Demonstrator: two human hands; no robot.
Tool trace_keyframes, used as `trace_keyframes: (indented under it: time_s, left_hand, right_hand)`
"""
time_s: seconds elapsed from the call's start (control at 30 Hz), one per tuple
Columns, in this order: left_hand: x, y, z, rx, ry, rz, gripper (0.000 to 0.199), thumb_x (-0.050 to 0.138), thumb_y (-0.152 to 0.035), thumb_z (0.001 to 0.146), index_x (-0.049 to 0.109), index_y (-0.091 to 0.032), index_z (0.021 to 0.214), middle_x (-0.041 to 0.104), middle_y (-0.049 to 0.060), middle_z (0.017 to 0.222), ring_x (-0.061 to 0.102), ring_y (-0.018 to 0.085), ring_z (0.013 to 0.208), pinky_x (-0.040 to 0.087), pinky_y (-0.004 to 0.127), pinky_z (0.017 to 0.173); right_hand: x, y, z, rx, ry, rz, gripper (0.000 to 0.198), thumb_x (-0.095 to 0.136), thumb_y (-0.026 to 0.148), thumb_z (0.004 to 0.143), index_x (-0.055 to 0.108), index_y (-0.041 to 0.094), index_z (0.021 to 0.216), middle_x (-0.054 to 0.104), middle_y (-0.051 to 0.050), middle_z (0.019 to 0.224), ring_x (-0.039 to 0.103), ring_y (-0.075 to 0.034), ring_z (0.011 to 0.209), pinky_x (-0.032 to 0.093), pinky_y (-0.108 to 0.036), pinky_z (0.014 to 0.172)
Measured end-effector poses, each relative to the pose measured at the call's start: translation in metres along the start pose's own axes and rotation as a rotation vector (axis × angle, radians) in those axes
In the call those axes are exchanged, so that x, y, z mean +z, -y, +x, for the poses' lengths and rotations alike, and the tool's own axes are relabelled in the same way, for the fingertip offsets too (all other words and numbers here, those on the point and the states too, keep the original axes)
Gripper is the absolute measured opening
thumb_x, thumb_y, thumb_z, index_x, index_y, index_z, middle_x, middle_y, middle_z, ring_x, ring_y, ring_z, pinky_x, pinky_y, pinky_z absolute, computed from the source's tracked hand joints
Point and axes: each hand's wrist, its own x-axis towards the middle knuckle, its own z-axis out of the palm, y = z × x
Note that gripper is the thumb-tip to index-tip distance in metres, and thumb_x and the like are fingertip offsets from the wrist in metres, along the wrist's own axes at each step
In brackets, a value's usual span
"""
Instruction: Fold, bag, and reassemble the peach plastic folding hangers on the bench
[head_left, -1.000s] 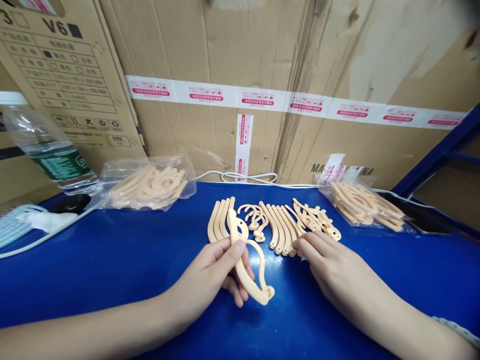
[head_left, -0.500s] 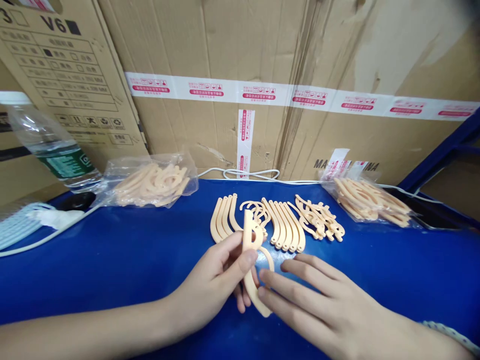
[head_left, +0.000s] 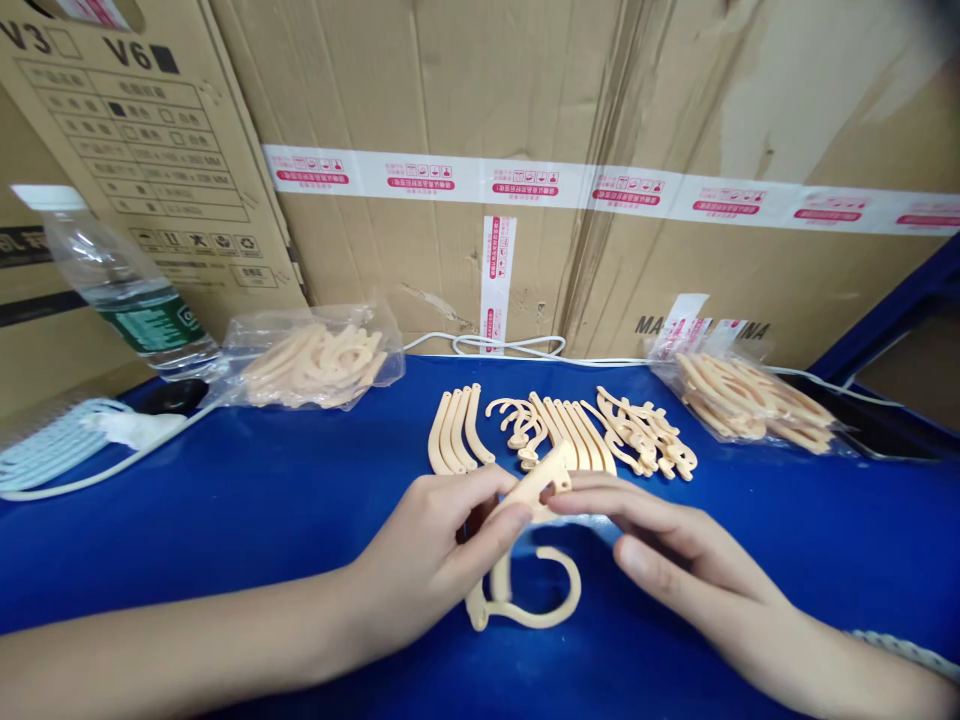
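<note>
Pinched between the thumb and fingers of my left hand (head_left: 465, 530) is a beige plastic hanger part (head_left: 536, 487), tilted up to the right. My right hand (head_left: 667, 540) has its fingertips against the part's upper end, its thumb apart and its fingers spread. Below them shows a beige hook (head_left: 574, 590) with a curved end; I cannot tell whether it is joined to the held part. Just beyond my hands lie a row of curved hanger arms (head_left: 450, 430), a small pile of hooks (head_left: 521, 425), a second row of arms (head_left: 574, 430) and a heap of small parts (head_left: 649, 435).
Clear bags of beige parts lie at the left (head_left: 315, 360) and right (head_left: 750, 400) of the blue table (head_left: 187, 660). A water bottle (head_left: 150, 310), coiled cable (head_left: 52, 445) and dark flat object (head_left: 885, 430) stand or lie around. Cardboard (head_left: 420, 90) walls off the back.
The held part has tipped from upright toward the right. My right hand has moved up to its upper end, and the hook now shows lower, curving to the right.
</note>
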Motion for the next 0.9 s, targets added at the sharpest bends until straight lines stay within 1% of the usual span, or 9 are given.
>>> trace_keyframes:
  time_s: [0.1, 0.17, 0.23, 0.3, 0.47, 0.57, 0.67, 0.8, 0.9]
  left_hand:
    - [-0.002, 0.004, 0.001, 0.066, -0.029, 0.155, 0.028, 0.041, -0.028, 0.1, 0.057, -0.016, 0.081, 0.048, -0.005, 0.061, 0.042, 0.009, 0.053, 0.034, 0.022, 0.052]
    - [-0.001, 0.009, 0.001, 0.16, -0.046, 0.314, 0.024, 0.039, -0.026, 0.101, 0.061, -0.016, 0.098, 0.06, -0.001, 0.073, 0.054, 0.012, 0.061, 0.039, 0.023, 0.057]
    - [0.002, 0.014, 0.0, 0.275, -0.052, 0.52, 0.026, 0.037, -0.025, 0.102, 0.058, -0.016, 0.113, 0.066, 0.004, 0.087, 0.063, 0.017, 0.073, 0.043, 0.025, 0.06]
    - [0.005, 0.017, -0.002, 0.375, -0.037, 0.71, 0.028, 0.036, -0.022, 0.102, 0.056, -0.015, 0.12, 0.067, 0.006, 0.088, 0.065, 0.018, 0.072, 0.043, 0.025, 0.056]
    - [0.008, 0.013, -0.004, 0.581, -0.022, 0.958, 0.03, 0.036, -0.011, 0.096, 0.057, -0.011, 0.118, 0.063, 0.004, 0.075, 0.06, 0.018, 0.055, 0.035, 0.027, 0.042]
    - [0.007, 0.009, -0.002, 0.582, -0.036, 1.003, 0.028, 0.037, -0.011, 0.094, 0.059, -0.01, 0.111, 0.06, 0.004, 0.07, 0.06, 0.019, 0.052, 0.033, 0.028, 0.038]
    - [0.007, 0.007, -0.003, 0.575, -0.014, 1.022, 0.027, 0.039, -0.01, 0.091, 0.059, -0.008, 0.108, 0.059, 0.004, 0.068, 0.059, 0.02, 0.049, 0.031, 0.03, 0.036]
    - [0.01, 0.006, -0.008, 0.602, 0.04, 1.034, 0.021, 0.042, -0.013, 0.092, 0.061, -0.008, 0.101, 0.058, 0.004, 0.065, 0.056, 0.019, 0.046, 0.027, 0.032, 0.036]
    - [0.012, 0.005, -0.011, 0.617, 0.038, 1.051, 0.021, 0.042, -0.014, 0.094, 0.061, -0.008, 0.099, 0.057, 0.004, 0.062, 0.054, 0.019, 0.044, 0.022, 0.032, 0.037]
  right_hand:
    - [0.003, -0.008, 0.005, 0.067, -0.169, 0.216, 0.014, 0.058, 0.035, 0.098, 0.067, 0.028, 0.107, 0.069, -0.004, 0.109, 0.065, -0.019, 0.106, 0.052, -0.03, 0.094]
    - [0.007, -0.013, 0.008, 0.151, -0.201, 0.407, 0.015, 0.061, 0.037, 0.096, 0.06, 0.025, 0.104, 0.07, -0.003, 0.089, 0.07, -0.016, 0.076, 0.057, -0.026, 0.07]
    - [0.011, -0.017, 0.009, 0.269, -0.131, 0.556, 0.024, 0.062, 0.042, 0.095, 0.053, 0.022, 0.106, 0.067, 0.0, 0.075, 0.063, -0.012, 0.049, 0.049, -0.019, 0.045]
    - [0.016, -0.021, 0.01, 0.377, -0.025, 0.622, 0.033, 0.062, 0.046, 0.093, 0.051, 0.018, 0.108, 0.066, 0.0, 0.067, 0.055, -0.009, 0.038, 0.038, -0.015, 0.035]
    - [0.021, -0.024, 0.01, 0.475, 0.128, 0.648, 0.043, 0.064, 0.051, 0.089, 0.056, 0.013, 0.108, 0.068, -0.004, 0.067, 0.056, -0.009, 0.038, 0.038, -0.015, 0.035]
    - [0.02, -0.02, 0.009, 0.483, 0.207, 0.616, 0.046, 0.06, 0.055, 0.09, 0.057, 0.013, 0.107, 0.068, -0.005, 0.069, 0.057, -0.009, 0.04, 0.039, -0.014, 0.035]
    - [0.02, -0.015, 0.006, 0.525, 0.242, 0.547, 0.048, 0.054, 0.061, 0.092, 0.058, 0.014, 0.101, 0.063, 0.0, 0.058, 0.049, -0.007, 0.033, 0.032, -0.012, 0.031]
    - [0.017, -0.006, 0.001, 0.52, 0.249, 0.352, 0.052, 0.046, 0.065, 0.094, 0.058, 0.015, 0.095, 0.058, 0.002, 0.052, 0.041, -0.006, 0.03, 0.026, -0.014, 0.03]
    - [0.015, -0.002, -0.003, 0.412, 0.236, 0.088, 0.047, 0.044, 0.057, 0.099, 0.053, 0.017, 0.075, 0.056, 0.002, 0.052, 0.041, -0.005, 0.032, 0.029, -0.016, 0.034]
